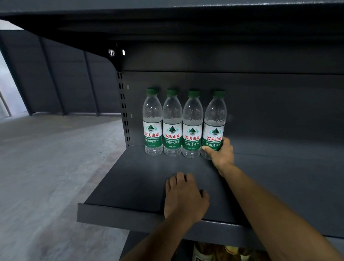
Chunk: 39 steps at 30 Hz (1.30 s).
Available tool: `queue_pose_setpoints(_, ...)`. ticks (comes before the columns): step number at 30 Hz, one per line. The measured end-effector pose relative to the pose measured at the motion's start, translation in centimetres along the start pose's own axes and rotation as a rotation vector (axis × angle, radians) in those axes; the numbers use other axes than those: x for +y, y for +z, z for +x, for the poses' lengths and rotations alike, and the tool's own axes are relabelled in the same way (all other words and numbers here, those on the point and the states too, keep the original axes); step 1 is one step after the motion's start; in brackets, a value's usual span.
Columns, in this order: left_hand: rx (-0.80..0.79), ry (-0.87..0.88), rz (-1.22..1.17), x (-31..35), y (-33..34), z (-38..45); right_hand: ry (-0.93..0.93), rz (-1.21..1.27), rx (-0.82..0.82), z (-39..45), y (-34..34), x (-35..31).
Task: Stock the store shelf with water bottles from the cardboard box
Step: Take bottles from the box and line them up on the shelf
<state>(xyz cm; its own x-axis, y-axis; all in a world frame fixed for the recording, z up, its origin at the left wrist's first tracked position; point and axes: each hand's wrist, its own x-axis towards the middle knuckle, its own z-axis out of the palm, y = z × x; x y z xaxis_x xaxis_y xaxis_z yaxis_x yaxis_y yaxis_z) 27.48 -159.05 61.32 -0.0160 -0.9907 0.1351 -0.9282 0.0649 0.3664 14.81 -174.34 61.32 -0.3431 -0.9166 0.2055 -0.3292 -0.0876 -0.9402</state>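
Several clear water bottles with green caps and green-white labels stand in a row at the back left of the dark grey shelf [141,182]. My right hand [221,155] grips the lower part of the rightmost bottle [215,117], which leans slightly left beside its neighbour [192,123]. The leftmost bottle [152,121] stands near the slotted upright. My left hand [184,198] rests on the shelf surface near its front edge, its fingers on the surface and holding nothing. The cardboard box is not in view.
The shelf's right half stretches bare to the right of the bottles. Another shelf [163,17] overhangs close above. A slotted upright post [124,112] marks the shelf's left end. Packaged goods [216,253] show on the level below. Grey concrete floor [42,174] lies left.
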Motion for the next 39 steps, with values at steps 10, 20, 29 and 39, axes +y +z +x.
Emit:
queue_pose_setpoints(10,0.005,-0.007,0.0,0.15,-0.13,-0.1,-0.021,0.007,0.036,-0.4,0.1,0.23)
queue_pose_setpoints(20,0.013,-0.004,0.011,0.17,-0.02,-0.12,-0.037,-0.028,0.023,-0.45,-0.15,0.22)
queue_pose_setpoints(29,0.014,-0.003,0.018,0.19,-0.16,-0.19,-0.043,-0.036,0.022,-0.68,-0.03,-0.07)
queue_pose_setpoints(39,0.026,-0.002,0.025,0.07,0.08,-0.07,-0.041,-0.03,-0.014,-0.64,-0.15,-0.07)
